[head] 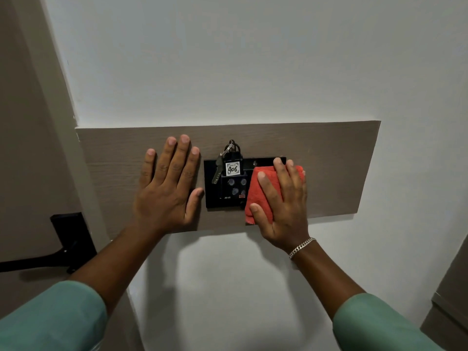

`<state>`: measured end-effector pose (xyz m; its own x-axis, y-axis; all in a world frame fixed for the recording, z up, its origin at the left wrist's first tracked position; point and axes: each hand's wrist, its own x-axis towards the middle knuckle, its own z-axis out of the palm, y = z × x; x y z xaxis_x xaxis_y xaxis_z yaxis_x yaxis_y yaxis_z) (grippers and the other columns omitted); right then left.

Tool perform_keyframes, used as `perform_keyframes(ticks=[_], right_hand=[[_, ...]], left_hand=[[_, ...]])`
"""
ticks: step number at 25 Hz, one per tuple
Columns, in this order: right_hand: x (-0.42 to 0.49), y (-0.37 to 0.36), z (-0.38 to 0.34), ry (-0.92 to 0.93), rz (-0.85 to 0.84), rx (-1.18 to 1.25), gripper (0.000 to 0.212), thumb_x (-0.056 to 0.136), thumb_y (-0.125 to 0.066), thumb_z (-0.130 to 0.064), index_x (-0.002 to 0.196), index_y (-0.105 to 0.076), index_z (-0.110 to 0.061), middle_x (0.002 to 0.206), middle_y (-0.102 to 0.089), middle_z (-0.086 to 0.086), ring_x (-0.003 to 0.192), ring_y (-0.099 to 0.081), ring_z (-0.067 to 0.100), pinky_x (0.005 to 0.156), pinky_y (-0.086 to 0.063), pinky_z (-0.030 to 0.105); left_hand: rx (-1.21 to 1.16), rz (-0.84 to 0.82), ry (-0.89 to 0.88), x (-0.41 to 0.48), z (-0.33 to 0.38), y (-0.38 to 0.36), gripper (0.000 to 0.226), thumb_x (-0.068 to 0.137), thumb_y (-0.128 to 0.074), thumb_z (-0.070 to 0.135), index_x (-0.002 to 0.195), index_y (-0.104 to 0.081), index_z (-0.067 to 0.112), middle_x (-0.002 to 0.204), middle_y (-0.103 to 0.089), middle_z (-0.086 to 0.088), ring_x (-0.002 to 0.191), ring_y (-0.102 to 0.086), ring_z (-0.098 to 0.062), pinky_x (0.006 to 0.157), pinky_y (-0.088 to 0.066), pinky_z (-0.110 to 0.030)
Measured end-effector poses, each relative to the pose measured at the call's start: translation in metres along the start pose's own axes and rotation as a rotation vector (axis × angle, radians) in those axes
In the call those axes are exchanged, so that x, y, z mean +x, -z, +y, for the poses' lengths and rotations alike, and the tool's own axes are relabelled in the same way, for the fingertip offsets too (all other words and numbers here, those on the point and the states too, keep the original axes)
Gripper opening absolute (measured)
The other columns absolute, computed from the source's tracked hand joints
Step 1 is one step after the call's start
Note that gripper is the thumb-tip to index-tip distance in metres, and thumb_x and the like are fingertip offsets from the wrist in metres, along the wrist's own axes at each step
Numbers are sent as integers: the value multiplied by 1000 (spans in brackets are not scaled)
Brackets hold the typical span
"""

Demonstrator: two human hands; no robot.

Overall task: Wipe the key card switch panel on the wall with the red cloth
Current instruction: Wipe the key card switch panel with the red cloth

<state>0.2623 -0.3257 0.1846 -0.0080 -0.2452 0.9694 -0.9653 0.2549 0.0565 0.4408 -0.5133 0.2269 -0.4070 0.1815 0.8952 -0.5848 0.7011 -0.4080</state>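
Note:
The black key card switch panel [212, 198] is fixed to a brown wooden board [334, 158] on the white wall. A black key tag labelled 406 [232, 169], with a metal key beside it, stands in the panel's slot. My right hand [283, 203] presses the folded red cloth [258, 196] flat against the panel's right part, which is hidden under it. My left hand [168, 183] lies flat on the board just left of the panel, fingers spread, thumb tip touching the panel's edge, holding nothing.
A brown door with a black lever handle [45, 259] and its lock plate stands at the left. White wall [228, 59] surrounds the board. A brown door or cabinet edge [453, 300] shows at the lower right.

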Motion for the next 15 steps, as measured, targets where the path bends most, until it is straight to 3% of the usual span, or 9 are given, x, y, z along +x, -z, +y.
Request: perform_keyframes(ticks=[4, 10, 15], right_hand=[[27, -5, -16, -196, 101, 65, 53, 99, -38, -46, 149, -35, -29, 160, -29, 14, 152, -20, 34, 121, -19, 64], [14, 5, 2, 2, 32, 24, 53, 95, -45, -42, 145, -39, -24, 154, -38, 17, 149, -26, 37, 114, -27, 69], [27, -10, -23, -214, 110, 31, 52, 100, -33, -45, 150, -33, -30, 159, -32, 12, 152, -21, 31, 121, -20, 62]], left_hand=[[3, 4, 3, -1, 1, -1, 74, 95, -37, 44, 157, -18, 7, 165, -11, -15, 154, -8, -31, 125, -5, -50], [-10, 1, 8, 0, 1, 0, 74, 95, -37, 43, 157, -19, 7, 164, -13, -15, 154, -8, -30, 124, -8, -51], [-16, -13, 3, -1, 0, 1, 74, 96, -37, 44, 157, -17, 7, 164, -13, -16, 154, -7, -30, 124, -7, -52]])
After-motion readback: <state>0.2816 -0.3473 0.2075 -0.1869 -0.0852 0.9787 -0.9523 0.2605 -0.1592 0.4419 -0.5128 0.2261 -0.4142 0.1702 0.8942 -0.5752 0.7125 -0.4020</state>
